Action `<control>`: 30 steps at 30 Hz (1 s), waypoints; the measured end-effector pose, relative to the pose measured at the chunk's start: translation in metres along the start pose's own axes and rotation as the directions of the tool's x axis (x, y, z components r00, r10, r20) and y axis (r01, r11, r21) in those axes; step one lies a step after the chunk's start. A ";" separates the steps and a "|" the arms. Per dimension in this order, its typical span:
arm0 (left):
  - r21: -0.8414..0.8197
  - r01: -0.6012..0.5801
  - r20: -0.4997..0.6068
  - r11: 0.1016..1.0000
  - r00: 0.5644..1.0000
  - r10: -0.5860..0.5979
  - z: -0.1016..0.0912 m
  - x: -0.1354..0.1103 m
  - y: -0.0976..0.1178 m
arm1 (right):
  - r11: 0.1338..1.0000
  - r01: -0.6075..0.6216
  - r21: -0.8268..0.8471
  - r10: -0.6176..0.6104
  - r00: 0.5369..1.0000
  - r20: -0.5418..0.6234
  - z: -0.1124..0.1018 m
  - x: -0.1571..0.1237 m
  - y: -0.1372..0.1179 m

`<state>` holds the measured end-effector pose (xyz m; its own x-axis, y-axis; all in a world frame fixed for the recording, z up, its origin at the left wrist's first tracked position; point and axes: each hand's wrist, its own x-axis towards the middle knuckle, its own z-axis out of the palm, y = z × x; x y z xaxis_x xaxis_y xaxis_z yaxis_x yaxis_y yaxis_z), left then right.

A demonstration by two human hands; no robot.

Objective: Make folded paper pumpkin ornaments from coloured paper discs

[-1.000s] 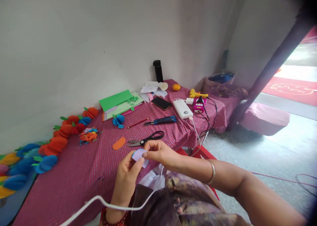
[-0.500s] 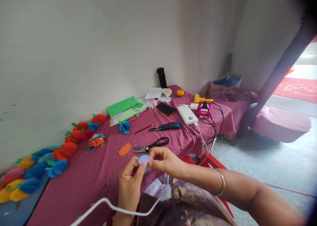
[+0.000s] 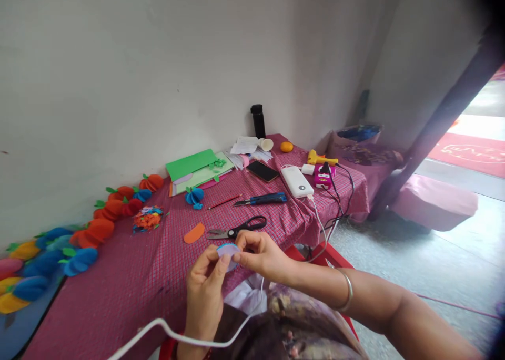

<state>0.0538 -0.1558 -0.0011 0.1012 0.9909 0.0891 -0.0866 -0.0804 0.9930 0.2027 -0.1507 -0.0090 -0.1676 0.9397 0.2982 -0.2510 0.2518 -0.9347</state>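
My view: since half a second ago it has swung slightly, so everything on the desk under a red-checked cloth (image 3: 169,265) sits a little higher and further left; the layout there is unchanged.
Lilac paper: the small lilac paper piece with a curved blue upper edge (image 3: 228,250) is held up between my two hands, over the near side of the desk.
Left fingers: my left hand (image 3: 203,289) has its fingers closed in a pinch, thumb over the paper's near face.
Right fingers: my right hand (image 3: 266,257) has its fingers drawn together at the paper's right edge; I cannot tell how firmly.
Blue edge: it suggests more than one layer, so uneven pressure could slide the layers out of line; I cannot tell whether they are stuck.
Thumbs: pressing too hard could crease or bend the thin paper, while a loose pinch could drop it toward my lap.
White cable: the thick white plastic cable (image 3: 158,323) runs across my left wrist; a snag could jerk that hand and tear or skew the paper.
Black scissors: the black-handled metal scissors (image 3: 232,234) lie just beyond my fingers, blades pointing left, so a careless reach could nick me.
Orange paper: the flat orange half-round paper piece (image 3: 194,234) lies near the blade tips, where a sleeve or knuckle might brush it away.
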 end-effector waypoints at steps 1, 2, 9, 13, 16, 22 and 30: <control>-0.008 0.009 -0.002 1.000 1.000 -0.009 0.001 0.000 0.000 | 1.000 -0.007 -0.005 0.007 1.000 0.001 0.001 -0.001 0.001; -0.010 0.017 -0.004 1.000 1.000 -0.017 0.002 0.001 0.000 | 1.000 -0.011 -0.012 0.011 1.000 0.007 0.000 -0.001 0.001; -0.085 0.041 -0.115 0.996 0.992 -0.051 -0.012 0.016 0.013 | 0.867 0.132 -0.480 -0.054 0.984 0.173 -0.049 0.025 -0.010; -0.108 0.061 -0.119 0.992 0.990 -0.074 -0.021 0.022 0.021 | 0.429 0.178 -0.886 0.028 0.977 0.209 -0.073 0.031 -0.005; -0.118 0.071 -0.086 0.990 0.993 -0.082 -0.023 0.021 0.021 | 0.232 0.241 -0.942 0.139 0.951 0.277 -0.070 0.024 0.001; -0.111 0.058 -0.018 0.992 0.998 -0.060 -0.024 0.016 0.016 | 0.171 0.241 -0.955 0.164 0.949 0.269 -0.058 0.020 0.004; -0.132 0.028 0.005 0.991 1.000 -0.027 -0.024 0.009 0.024 | 0.938 -0.081 -0.336 0.096 0.995 0.028 -0.068 0.012 -0.004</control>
<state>0.0285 -0.1459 0.0213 0.1083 0.9922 0.0621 -0.2141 -0.0377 0.9761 0.2660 -0.1243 -0.0150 -0.2174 0.9527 0.2125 0.0984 0.2380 -0.9663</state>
